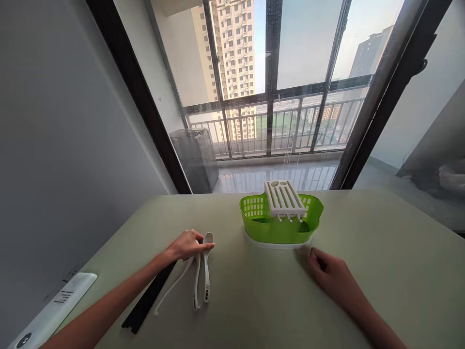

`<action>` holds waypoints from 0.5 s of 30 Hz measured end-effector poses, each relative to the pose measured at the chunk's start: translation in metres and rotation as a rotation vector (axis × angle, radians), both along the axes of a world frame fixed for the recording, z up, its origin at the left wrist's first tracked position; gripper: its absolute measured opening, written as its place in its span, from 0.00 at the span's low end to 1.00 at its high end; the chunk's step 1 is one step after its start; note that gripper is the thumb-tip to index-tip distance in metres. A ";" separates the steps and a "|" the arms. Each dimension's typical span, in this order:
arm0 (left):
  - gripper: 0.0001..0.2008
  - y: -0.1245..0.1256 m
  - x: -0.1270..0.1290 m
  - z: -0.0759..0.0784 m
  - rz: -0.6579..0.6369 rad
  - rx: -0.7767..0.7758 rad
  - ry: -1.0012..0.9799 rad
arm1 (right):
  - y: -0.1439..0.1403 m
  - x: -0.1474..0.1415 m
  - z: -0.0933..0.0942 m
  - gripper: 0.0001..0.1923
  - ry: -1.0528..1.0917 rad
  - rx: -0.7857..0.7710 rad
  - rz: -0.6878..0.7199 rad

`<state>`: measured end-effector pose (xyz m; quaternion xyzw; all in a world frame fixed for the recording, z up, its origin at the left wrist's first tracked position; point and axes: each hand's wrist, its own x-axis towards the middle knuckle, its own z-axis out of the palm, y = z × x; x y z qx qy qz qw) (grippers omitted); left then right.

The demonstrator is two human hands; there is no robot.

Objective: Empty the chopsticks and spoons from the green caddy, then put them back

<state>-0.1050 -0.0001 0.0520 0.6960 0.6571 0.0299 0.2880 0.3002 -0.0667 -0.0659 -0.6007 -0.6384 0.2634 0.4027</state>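
On the left of the table, my left hand [189,245] is closed over the upper ends of several white utensils, its fingers across a white spoon [207,271] just below the bowl. Beside that spoon lie two more slim white handles [196,286], their heads hidden under my hand. Black chopsticks [148,300] lie side by side, slanting up towards my wrist. My right hand [329,266] rests loosely curled on the table with nothing visible in it, near the front right of a green basket [279,235]. Its fingertips are blurred.
A white slotted rack [285,198] with small hooks sits across the basket's top, and a white base [278,245] lies beneath. At the lower left lies a long white object [54,310] with printed text. The pale green table [247,310] ends at a glass door.
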 end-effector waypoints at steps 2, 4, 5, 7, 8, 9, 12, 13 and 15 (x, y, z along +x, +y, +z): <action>0.26 -0.003 -0.001 -0.005 -0.011 0.094 -0.002 | 0.000 0.000 0.001 0.21 0.000 -0.002 0.005; 0.25 -0.008 0.000 -0.009 -0.022 0.188 -0.001 | 0.000 0.000 0.002 0.21 -0.002 -0.003 0.001; 0.25 -0.010 0.000 -0.011 -0.023 0.229 0.001 | 0.000 0.000 0.002 0.21 -0.002 -0.006 -0.001; 0.24 -0.016 0.003 -0.016 -0.011 0.307 0.009 | 0.000 0.000 0.003 0.21 -0.002 -0.015 -0.006; 0.24 -0.019 0.004 -0.018 0.000 0.343 0.013 | 0.000 0.000 0.003 0.21 -0.001 -0.019 -0.008; 0.23 -0.022 0.005 -0.021 0.015 0.376 0.017 | 0.000 0.000 0.004 0.21 0.000 -0.022 -0.010; 0.23 -0.033 0.009 -0.032 0.060 0.463 0.024 | 0.000 0.000 0.004 0.21 0.008 -0.022 -0.006; 0.23 -0.036 0.010 -0.035 0.069 0.498 0.023 | 0.000 0.000 0.004 0.21 0.014 -0.023 -0.003; 0.22 -0.041 0.010 -0.040 0.072 0.574 0.022 | 0.000 -0.001 0.004 0.21 0.023 -0.022 -0.002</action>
